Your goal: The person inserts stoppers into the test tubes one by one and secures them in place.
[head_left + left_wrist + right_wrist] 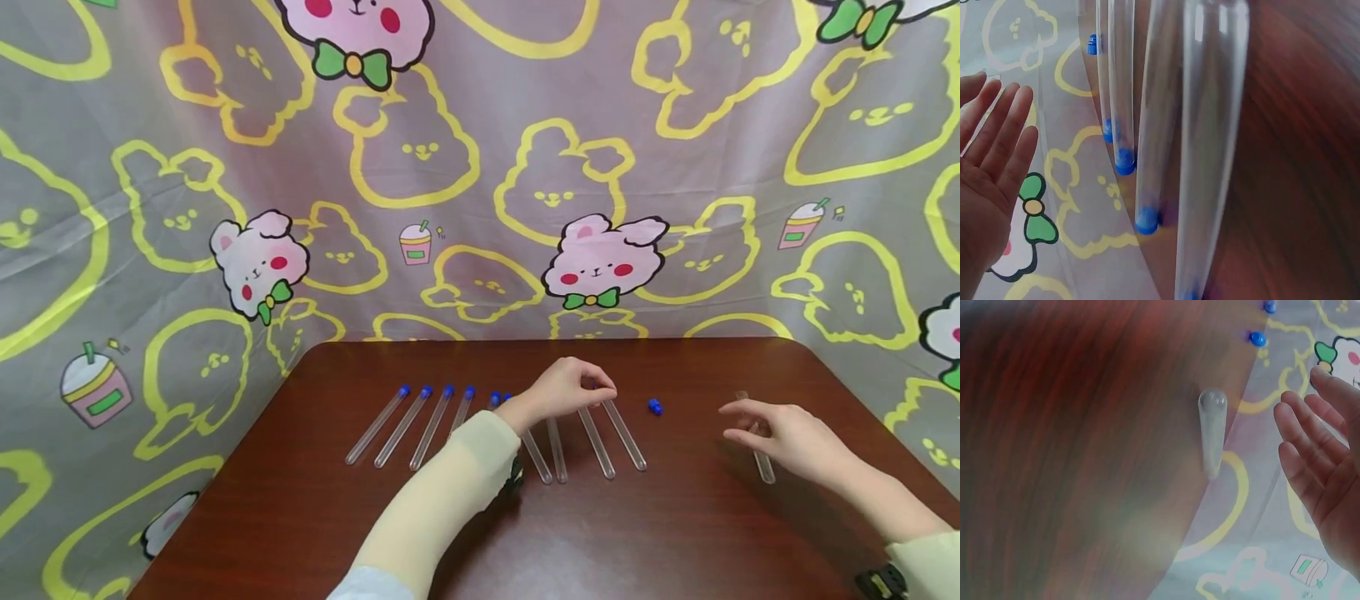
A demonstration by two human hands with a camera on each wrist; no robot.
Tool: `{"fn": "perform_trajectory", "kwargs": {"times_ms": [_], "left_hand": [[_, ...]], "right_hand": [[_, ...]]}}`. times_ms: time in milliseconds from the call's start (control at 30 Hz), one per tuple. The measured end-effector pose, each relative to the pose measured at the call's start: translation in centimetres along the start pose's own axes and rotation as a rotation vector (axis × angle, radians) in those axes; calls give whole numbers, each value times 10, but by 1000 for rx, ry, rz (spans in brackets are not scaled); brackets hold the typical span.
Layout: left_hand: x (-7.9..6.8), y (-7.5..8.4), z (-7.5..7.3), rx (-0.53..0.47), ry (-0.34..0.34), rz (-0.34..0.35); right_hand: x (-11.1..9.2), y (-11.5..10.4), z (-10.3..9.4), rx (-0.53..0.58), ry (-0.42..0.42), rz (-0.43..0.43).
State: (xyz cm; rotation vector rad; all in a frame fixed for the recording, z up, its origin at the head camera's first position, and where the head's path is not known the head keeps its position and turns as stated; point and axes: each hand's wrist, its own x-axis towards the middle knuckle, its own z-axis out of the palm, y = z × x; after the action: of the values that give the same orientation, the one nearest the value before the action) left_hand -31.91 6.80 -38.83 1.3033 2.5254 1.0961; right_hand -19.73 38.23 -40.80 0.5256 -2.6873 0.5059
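Several clear test tubes with blue caps lie in a row on the table, among them a tube (377, 425) at the left end. Over the capped ends at the right of this row hovers my left hand (566, 390), hiding some of them. Its fingers are extended and hold nothing in the left wrist view. My right hand (798, 437) is above a separate uncapped tube (764, 467) at the right, its fingers loosely bent around nothing. In the right wrist view that tube (1212, 434) lies apart from the fingers. A small blue cap piece (656, 407) lies between the hands.
The brown wooden table (585, 542) has rounded far corners. A grey curtain (480, 275) with cartoon rabbits hangs right behind it and along both sides. The left forearm's pale sleeve (442, 492) crosses in front of several tubes.
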Motion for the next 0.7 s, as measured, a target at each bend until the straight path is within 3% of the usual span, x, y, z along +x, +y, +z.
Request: {"fn": "perform_trajectory", "kwargs": {"times_ms": [367,700], "left_hand": [[32,4,21,68,12,-11],[52,1,48,84,-101,-40]], "right_hand": [[-10,17,-8,-8,35,34],[-19,25,-14,-33,-1,109]]}}
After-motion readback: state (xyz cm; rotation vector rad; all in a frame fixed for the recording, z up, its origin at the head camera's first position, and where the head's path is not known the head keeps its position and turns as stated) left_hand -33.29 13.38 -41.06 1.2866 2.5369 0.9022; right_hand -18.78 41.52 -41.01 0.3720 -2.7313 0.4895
